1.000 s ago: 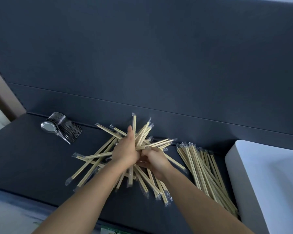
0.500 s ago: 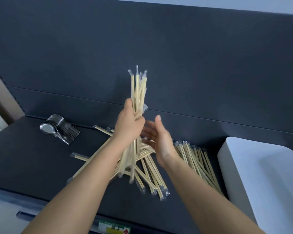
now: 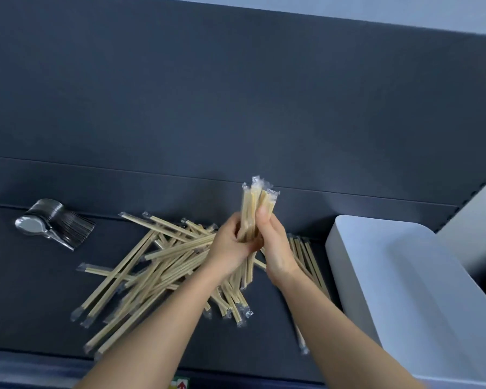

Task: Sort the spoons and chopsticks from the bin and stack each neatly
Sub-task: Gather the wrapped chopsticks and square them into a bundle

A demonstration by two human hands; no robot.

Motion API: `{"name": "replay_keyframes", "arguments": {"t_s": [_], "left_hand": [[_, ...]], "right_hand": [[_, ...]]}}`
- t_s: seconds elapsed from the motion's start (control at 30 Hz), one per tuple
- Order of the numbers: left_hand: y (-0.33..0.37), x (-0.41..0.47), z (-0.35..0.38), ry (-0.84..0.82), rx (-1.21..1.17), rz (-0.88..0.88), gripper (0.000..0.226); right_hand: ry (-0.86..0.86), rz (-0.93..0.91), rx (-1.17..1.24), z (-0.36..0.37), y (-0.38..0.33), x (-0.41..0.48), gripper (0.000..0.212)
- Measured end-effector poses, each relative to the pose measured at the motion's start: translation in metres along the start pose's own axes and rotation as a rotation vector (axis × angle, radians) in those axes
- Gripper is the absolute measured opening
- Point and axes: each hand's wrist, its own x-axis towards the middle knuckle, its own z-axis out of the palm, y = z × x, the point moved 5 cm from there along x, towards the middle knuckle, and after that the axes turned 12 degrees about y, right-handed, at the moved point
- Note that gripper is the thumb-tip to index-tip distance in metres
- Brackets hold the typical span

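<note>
A bundle of wrapped wooden chopsticks (image 3: 252,209) stands nearly upright above the dark shelf. My left hand (image 3: 230,248) grips its lower part and my right hand (image 3: 272,245) grips it from the right side. Under my hands a loose heap of wrapped chopsticks (image 3: 152,268) lies scattered in all directions. A straighter stack of chopsticks (image 3: 309,256) lies to the right, partly hidden by my right arm. A nested stack of metal spoons (image 3: 54,223) rests at the back left.
A white bin (image 3: 404,276) stands at the right end of the dark shelf (image 3: 26,290). A dark back panel rises behind everything. The shelf's front edge runs along the bottom of the view.
My left hand lifted a bundle out of the heap and raised it upright. My right hand, open half a second ago, has now closed on the bundle, which sits lower.
</note>
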Motion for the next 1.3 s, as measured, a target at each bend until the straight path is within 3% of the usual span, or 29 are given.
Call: {"name": "replay_keyframes", "arguments": {"t_s": [0.23,0.4,0.53,0.63,0.7,0.77,0.87,1.0,1.1,1.2,1.3], "left_hand": [[0.011,0.006,0.004,0.012,0.195,0.125,0.018],[0.003,0.002,0.011,-0.092,0.288,0.109,0.018],[0.024,0.003,0.025,-0.138,0.321,0.162,0.016],[0.022,0.009,0.033,-0.07,0.074,-0.113,0.014],[0.002,0.01,0.039,-0.014,-0.02,-0.376,0.013],[-0.025,0.006,0.045,-0.027,0.025,-0.572,0.018],[-0.065,0.0,0.053,-0.105,0.186,-0.665,0.035],[-0.09,-0.002,0.066,-0.173,0.35,-0.618,0.06],[-0.101,0.001,0.079,-0.231,0.421,-0.553,0.073],[-0.096,-0.001,0.087,-0.313,0.511,-0.471,0.07],[-0.091,-0.002,0.09,-0.388,0.549,-0.43,0.067]], "right_hand": [[-0.092,-0.11,-0.143,0.002,-0.006,0.002,0.06],[0.102,-0.147,-0.321,-0.006,0.001,0.005,0.037],[0.084,-0.139,-0.243,-0.011,-0.017,0.005,0.043],[0.211,-0.071,-0.152,-0.029,-0.016,0.015,0.037],[0.348,-0.01,-0.264,-0.051,-0.002,0.019,0.028],[0.356,0.043,-0.598,-0.072,0.019,0.023,0.028],[0.163,0.21,-1.15,-0.098,0.058,0.017,0.055],[0.117,0.242,-1.253,-0.117,0.085,0.006,0.063],[0.215,0.185,-1.214,-0.126,0.081,0.009,0.044],[0.288,0.136,-1.152,-0.127,0.076,0.008,0.032],[0.231,0.094,-1.084,-0.12,0.078,0.005,0.045]]}}
